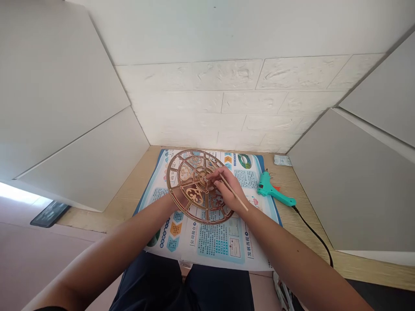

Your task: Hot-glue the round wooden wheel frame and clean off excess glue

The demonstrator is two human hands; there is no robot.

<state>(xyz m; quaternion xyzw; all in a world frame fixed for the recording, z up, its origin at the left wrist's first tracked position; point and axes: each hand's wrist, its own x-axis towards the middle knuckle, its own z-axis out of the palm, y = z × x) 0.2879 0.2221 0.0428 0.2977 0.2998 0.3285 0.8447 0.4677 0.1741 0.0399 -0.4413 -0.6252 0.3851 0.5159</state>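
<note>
A round, copper-coloured openwork disc (207, 222) with spokes, rings and scroll-shaped inlays is tilted above a printed sheet. My left hand (187, 194) is under the disc and holds it from below; only parts show through the openings, and its fingers are mostly hidden. Above the disc's hub, my right hand (228, 185) is closed around a thin wooden stick (238, 198). The stick slants across the hand, with one end toward my wrist. My right fingertips are at the centre of the disc; whether they touch it, I cannot tell.
The printed sheet (220, 255) covers much of the wooden surface (126, 181). A teal glue gun (270, 190) lies to the right, its black cord running toward me. Behind it is a small white packet (282, 160). A dark phone-like object (50, 214) lies at left. White panels flank both sides.
</note>
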